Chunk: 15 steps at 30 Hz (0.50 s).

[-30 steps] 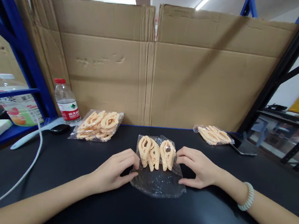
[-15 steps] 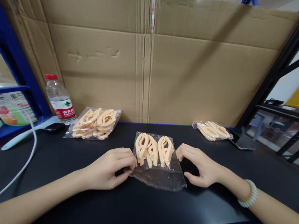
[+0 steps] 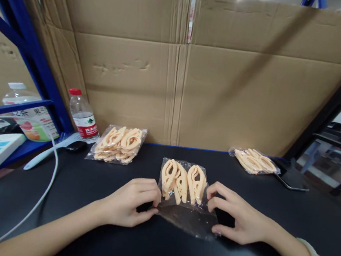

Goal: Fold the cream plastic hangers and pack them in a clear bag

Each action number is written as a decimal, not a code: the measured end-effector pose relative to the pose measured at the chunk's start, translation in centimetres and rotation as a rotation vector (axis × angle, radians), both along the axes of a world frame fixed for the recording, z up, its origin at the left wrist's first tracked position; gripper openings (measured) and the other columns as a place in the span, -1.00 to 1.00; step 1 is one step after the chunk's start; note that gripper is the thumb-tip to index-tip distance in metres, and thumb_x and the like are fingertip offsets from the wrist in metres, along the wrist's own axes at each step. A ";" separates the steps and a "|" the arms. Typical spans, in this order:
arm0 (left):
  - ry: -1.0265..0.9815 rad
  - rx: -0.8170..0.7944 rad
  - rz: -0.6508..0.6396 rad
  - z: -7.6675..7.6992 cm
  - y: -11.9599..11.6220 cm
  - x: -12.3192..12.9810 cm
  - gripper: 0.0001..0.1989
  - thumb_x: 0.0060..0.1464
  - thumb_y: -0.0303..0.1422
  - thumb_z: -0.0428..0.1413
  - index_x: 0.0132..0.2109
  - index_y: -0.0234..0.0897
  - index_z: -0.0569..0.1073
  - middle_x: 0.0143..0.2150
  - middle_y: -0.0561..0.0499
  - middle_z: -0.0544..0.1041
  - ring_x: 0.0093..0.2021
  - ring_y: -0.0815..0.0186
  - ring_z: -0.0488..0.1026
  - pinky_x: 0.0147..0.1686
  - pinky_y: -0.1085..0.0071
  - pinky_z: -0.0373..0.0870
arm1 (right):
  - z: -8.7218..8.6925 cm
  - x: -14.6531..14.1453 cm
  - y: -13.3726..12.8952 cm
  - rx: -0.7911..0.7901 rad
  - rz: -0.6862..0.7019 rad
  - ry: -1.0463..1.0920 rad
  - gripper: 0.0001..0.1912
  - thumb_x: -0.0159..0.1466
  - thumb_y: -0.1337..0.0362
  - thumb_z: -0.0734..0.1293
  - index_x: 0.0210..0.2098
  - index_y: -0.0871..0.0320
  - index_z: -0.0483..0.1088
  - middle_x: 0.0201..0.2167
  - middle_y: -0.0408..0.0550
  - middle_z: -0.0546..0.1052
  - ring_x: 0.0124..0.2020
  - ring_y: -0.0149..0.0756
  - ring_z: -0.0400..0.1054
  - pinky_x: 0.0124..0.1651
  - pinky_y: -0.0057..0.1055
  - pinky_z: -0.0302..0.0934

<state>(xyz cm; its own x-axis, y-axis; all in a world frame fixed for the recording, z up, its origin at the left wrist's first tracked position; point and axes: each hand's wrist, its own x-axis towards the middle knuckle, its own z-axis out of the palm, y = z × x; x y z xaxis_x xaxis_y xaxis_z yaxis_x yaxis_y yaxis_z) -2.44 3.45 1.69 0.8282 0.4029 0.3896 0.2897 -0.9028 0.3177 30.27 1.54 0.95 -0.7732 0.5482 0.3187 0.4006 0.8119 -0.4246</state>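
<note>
A clear plastic bag [image 3: 186,220] lies on the black table before me. Inside its far part are peach-coloured looped plastic pieces [image 3: 196,184], several in number, resembling folded hangers. The near end of the bag is flat and unfilled. At the left edge of the bag, my left hand [image 3: 137,202] has curled fingers, with the thumb close to the fingertips, pinching the film. My right hand [image 3: 234,215] is at the right edge, its fingertips touching the side and its thumb apart from them, near the lower right corner.
A fuller bag of peach pieces [image 3: 119,144] lies back left beside a red-capped water bottle [image 3: 83,118]. Back right, another bag [image 3: 254,161] lies against a phone [image 3: 291,176]. A white cable [image 3: 49,188] crosses the left side. Cardboard [image 3: 128,69] stands behind.
The view has shifted, so everything sits further right or lower. My right thumb has moved nearer the bag's lower corner. My left hand stays at the left edge.
</note>
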 end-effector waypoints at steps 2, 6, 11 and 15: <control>-0.009 -0.056 -0.005 -0.1 0.1 -0.1 -0.92 0.16 -0.53 0.03 -0.26 -0.27 0.36 -0.30 -0.05 0.49 -0.27 0.28 0.41 -0.26 0.40 0.33 | -0.1 -0.1 0.2 0.021 0.019 0.046 -0.93 0.25 0.39 0.31 -0.33 0.13 0.29 -0.21 -0.02 0.34 -0.19 -0.26 0.23 -0.12 -0.31 0.17; -0.110 -0.247 0.113 -0.8 0.4 0.0 -0.90 0.20 -0.48 0.00 -0.28 -0.26 0.39 -0.32 -0.03 0.52 -0.30 0.32 0.45 -0.26 0.43 0.36 | -0.5 0.0 0.7 -0.102 -0.007 0.220 -0.84 0.32 0.41 0.22 -0.41 0.14 0.26 -0.36 -0.07 0.40 -0.31 -0.32 0.24 -0.21 -0.36 0.17; -0.322 -0.675 0.360 -1.4 0.2 1.0 -0.88 0.18 -0.38 0.05 -0.30 -0.23 0.23 -0.40 0.04 0.57 -0.36 0.34 0.50 -0.31 0.46 0.38 | -2.2 -0.2 1.8 -0.445 -0.230 0.387 -0.74 0.31 0.29 0.25 -0.52 0.16 0.24 -0.50 -0.11 0.38 -0.45 -0.37 0.24 -0.36 -0.42 0.14; -0.444 -0.854 0.471 -1.6 0.2 1.8 -0.85 0.14 -0.39 0.04 -0.25 -0.19 0.15 -0.48 0.11 0.55 -0.46 0.36 0.44 -0.42 0.48 0.36 | -3.1 -0.7 2.5 -0.632 -0.309 0.525 -0.72 0.24 0.28 0.31 -0.52 0.12 0.14 -0.58 -0.21 0.33 -0.53 -0.42 0.18 -0.43 -0.47 0.08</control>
